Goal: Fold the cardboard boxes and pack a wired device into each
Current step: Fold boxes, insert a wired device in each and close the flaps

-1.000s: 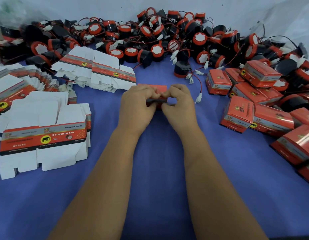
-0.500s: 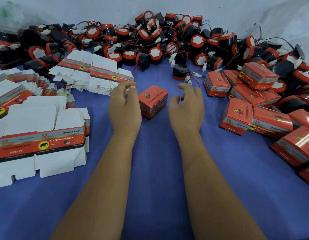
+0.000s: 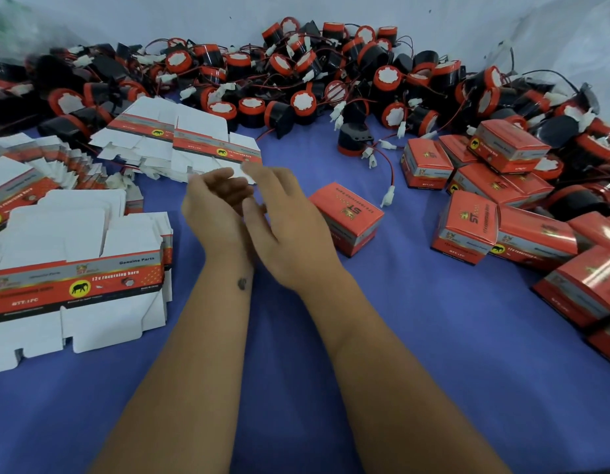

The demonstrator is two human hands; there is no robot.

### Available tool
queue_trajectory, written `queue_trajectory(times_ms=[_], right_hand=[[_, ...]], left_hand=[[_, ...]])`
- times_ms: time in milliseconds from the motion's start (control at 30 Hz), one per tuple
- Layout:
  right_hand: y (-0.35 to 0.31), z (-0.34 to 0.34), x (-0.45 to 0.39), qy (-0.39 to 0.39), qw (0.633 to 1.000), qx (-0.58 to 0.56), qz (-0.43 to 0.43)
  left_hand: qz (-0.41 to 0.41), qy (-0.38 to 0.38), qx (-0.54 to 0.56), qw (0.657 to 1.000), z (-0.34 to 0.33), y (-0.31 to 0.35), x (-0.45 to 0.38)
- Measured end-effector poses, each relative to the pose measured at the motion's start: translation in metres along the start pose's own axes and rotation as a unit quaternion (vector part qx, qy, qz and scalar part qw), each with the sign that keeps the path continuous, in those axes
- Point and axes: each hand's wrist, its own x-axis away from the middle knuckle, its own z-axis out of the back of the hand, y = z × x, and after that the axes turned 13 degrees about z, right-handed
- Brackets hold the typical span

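Nearby, glossy red cardboard box, flat white blanks, empty hands

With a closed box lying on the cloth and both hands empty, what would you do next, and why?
Probably take a flat box from the fanned stack. Both the left hand and right hand hold nothing and hover just before it, while the closed box lies apart to their right.
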Motion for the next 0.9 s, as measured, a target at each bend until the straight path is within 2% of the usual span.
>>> queue_trajectory(times_ms=[67, 133, 167, 233, 333, 433, 500, 600, 700, 767, 833, 900], right_hand=[[0.005, -0.005, 0.0, -0.013, 0.988, -0.1, -0.117], [0.01, -0.007, -0.002, 0.023, 0.962, -0.158, -0.223], [0.013, -0.007, -0.003, 0.054, 0.953, -0.139, -0.264], [0.02, -0.001, -0.004, 0.111, 0.94, -0.029, -0.32], [0.027, 0.012, -0.004, 0.175, 0.911, 0.083, -0.364], [0.04, 0.027, -0.002, 0.223, 0.888, 0.026, -0.401], [0.048, 0.037, 0.002, 0.285, 0.86, -0.039, -0.421], [0.058, 0.047, 0.006, 0.339, 0.837, -0.042, -0.427], [0.059, 0.044, 0.007, 0.307, 0.862, -0.015, -0.404], [0.057, 0.038, 0.007, 0.249, 0.896, 0.004, -0.367], [0.054, 0.031, 0.008, 0.148, 0.939, 0.025, -0.309], [0.053, 0.024, 0.01, -0.005, 0.97, 0.091, -0.225]], left_hand=[[-0.002, 0.016, 0.018, 1.0, 0.003, -0.001, -0.006], [-0.019, 0.02, -0.015, 1.0, 0.002, -0.005, -0.008], [-0.024, 0.02, -0.026, 0.999, 0.002, -0.007, -0.008], [-0.02, 0.032, -0.041, 0.998, 0.0, -0.006, -0.007], [-0.004, 0.036, -0.043, 0.998, -0.001, -0.005, -0.01], [0.0, 0.038, -0.056, 0.998, -0.002, -0.005, -0.006], [-0.007, 0.037, -0.068, 0.997, -0.003, -0.005, -0.003], [-0.096, 0.064, -0.17, 0.979, -0.001, -0.007, -0.002], [-0.236, 0.107, -0.341, 0.904, 0.005, -0.008, -0.001], [-0.269, 0.102, -0.43, 0.856, 0.008, -0.01, -0.004], [-0.246, 0.078, -0.521, 0.813, 0.008, -0.011, -0.007], [-0.236, 0.057, -0.582, 0.776, 0.007, -0.013, -0.007]])
